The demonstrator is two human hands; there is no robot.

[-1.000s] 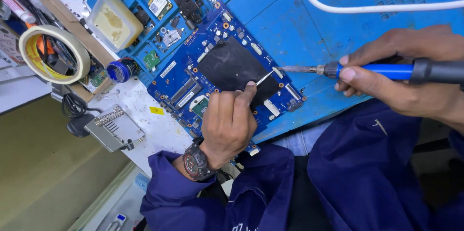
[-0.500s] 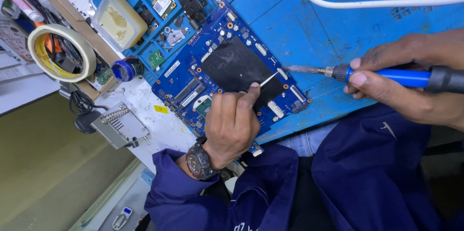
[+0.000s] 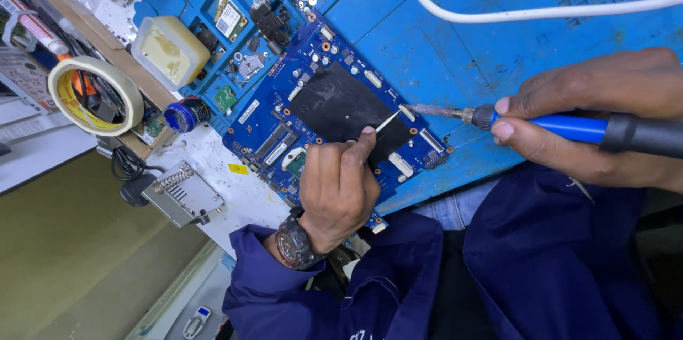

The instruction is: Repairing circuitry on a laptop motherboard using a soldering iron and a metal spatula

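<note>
Since 0.5 s ago, little has shifted: left hand fingers pinch a thin wire on the circuit board; right hand fingers clamp the soldering iron, tip at the board's edge connector. Soldering seems underway; next calls for steady tip-to-wire contact.

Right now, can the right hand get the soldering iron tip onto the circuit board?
Probably yes. The right hand holds the soldering iron with its tip at the circuit board edge; nothing lies between, and the left hand sits lower.

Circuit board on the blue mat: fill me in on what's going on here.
A person in blue sleeves works at a blue circuit board lying on a blue mat. The left hand rests on the board and pinches a thin wire. The right hand holds a blue-handled soldering iron, its tip beside the wire's end at the board's edge.
</note>
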